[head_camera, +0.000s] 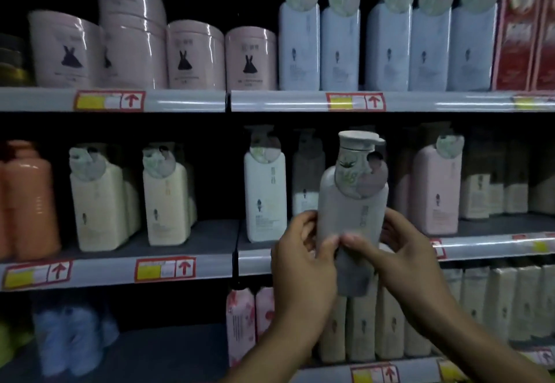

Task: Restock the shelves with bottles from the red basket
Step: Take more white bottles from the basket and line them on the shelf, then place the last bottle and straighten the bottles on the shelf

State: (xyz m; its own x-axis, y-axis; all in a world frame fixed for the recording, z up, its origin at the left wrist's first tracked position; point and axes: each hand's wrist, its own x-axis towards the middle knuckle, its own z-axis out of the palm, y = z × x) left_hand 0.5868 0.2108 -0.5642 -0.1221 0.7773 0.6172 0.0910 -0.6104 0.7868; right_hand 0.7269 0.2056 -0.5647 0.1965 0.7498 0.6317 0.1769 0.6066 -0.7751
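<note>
Bottle: pale pink, pump top, held upright in front of the middle shelf, in the gap between a white bottle on the left and a pink bottle on the right. Its base hangs below the shelf edge, not resting on anything visible.

Left hand: fingers curled round the bottle's left side, fingertips against the left edge, thumb laid across the lower front.

Right hand: fingers wrapped behind the right side, thumb reaching across the lower front. The two thumb tips nearly meet at the middle of the label; touching or not, cannot tell because of blur.

Both grips sit on the lower half; the upper body, round neck tag and pump are clear of the fingers.

Upper shelf: pink jars on the left, light blue bottles on the right. Price tags with red arrows on the shelf rails. Lighting dim.
</note>
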